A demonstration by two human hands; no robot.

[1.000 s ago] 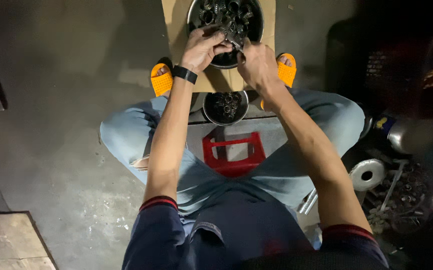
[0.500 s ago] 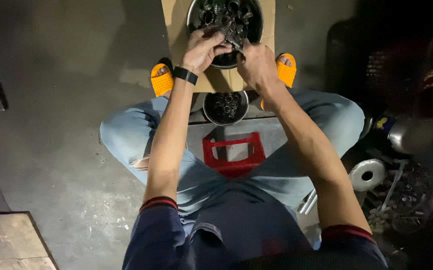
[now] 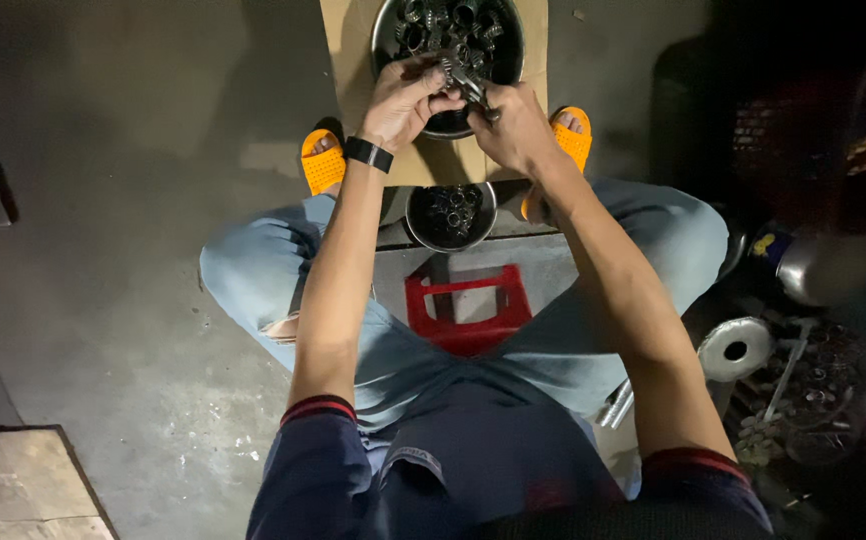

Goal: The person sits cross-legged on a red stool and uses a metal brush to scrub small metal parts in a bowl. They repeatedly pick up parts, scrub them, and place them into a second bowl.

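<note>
The left hand [image 3: 405, 98] and right hand [image 3: 513, 125] are meeting over the near rim of a large metal bowl [image 3: 387, 30] heaped with small metal rings, both sets of fingers closing together on one small metal part [image 3: 465, 84] held just above that bowl. The bowl is sitting on a cardboard sheet [image 3: 351, 50] flanked by two orange sandals [image 3: 324, 160], while a smaller bowl of rings [image 3: 451, 214] and a red stool [image 3: 465, 305] are crowding the space between the knees. Bare grey concrete floor [image 3: 123, 200] is lying open to the left, whereas dark clutter, a tape roll [image 3: 734, 349] and loose metal pieces are hemming in the right.
</note>
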